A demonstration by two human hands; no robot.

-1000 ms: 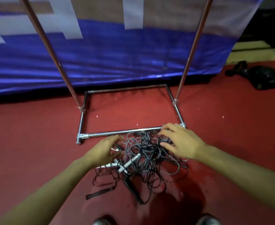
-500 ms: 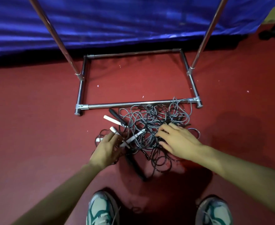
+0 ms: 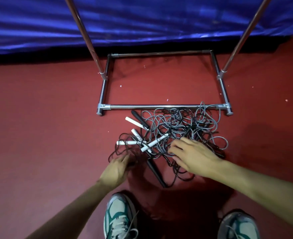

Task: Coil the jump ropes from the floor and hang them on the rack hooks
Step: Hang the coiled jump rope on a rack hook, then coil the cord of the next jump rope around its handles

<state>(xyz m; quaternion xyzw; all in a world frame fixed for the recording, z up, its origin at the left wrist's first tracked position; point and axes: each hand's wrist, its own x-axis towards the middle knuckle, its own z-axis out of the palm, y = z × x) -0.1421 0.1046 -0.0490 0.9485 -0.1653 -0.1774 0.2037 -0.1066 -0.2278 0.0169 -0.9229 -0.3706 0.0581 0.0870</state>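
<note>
1. One view only, from the head camera: several jump ropes [image 3: 180, 131] lie in one tangled heap on the floor [image 3: 47, 126], touching the near base bar of the rack [image 3: 159, 106]. Grey and black cords cross each other, and white and black handles stick out on the heap's left.
2. Right hand [image 3: 195, 157] rests on the heap's near side with fingers spread and slightly bent, apparently holding nothing. Left hand [image 3: 116, 169] reaches the black loops at the near left; whether its fingers pinch a cord I cannot tell.
3. Risk: pulling one cord would likely drag the whole knot along or tighten it, since loops interlock.
4. Risk: loops lying over the base bar could snag on it.
5. Surface is red carpet with small pale specks. A blue cloth backdrop [image 3: 142, 23] hangs on the far side; no hooks are in view. Two sneakers [image 3: 119, 218] stand near.
</note>
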